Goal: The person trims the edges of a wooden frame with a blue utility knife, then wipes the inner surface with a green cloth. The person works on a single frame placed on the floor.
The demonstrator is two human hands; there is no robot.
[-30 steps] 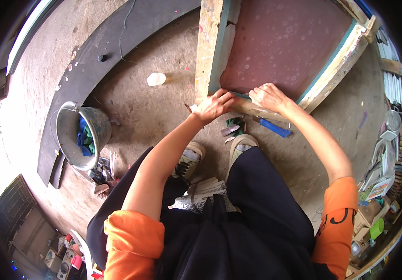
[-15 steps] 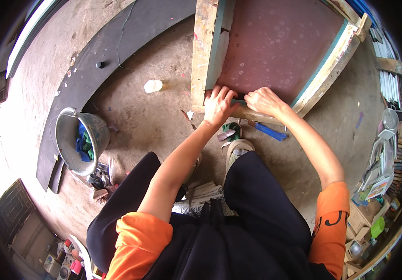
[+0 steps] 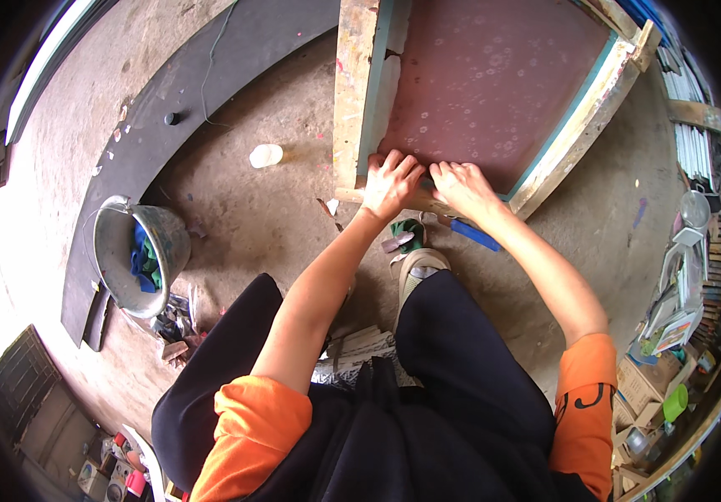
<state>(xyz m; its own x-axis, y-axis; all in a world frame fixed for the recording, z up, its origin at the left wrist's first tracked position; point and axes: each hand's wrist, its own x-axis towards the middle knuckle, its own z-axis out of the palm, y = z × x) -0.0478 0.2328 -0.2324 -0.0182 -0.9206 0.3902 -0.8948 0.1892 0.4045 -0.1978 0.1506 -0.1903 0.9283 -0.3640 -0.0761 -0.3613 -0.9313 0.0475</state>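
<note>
A screen-printing frame (image 3: 354, 84) of paint-spotted wood stands in front of me, its reddish-brown mesh (image 3: 494, 84) edged with teal tape (image 3: 561, 117). At its near left corner, my left hand (image 3: 392, 184) curls its fingers over the inner edge. Close beside it, my right hand (image 3: 461, 188) is closed too, with fingertips pressed at the mesh's near border. Whatever is between the fingers is hidden by the hands. Under the near rail lie a blue-handled tool (image 3: 475, 234) and a green cloth (image 3: 412, 236).
A grey bucket (image 3: 178, 243) with blue and green cloths stands at left. A white container (image 3: 266, 156) rests on the concrete floor. A curved dark board (image 3: 151, 142) runs along the left, a small black cap (image 3: 171, 119) on it. Cluttered shelves (image 3: 670, 335) line the right.
My right hand has shifted left along the near rail, closer to my left hand. The whole view has moved slightly, and both hands stay closed at the frame's near edge.
</note>
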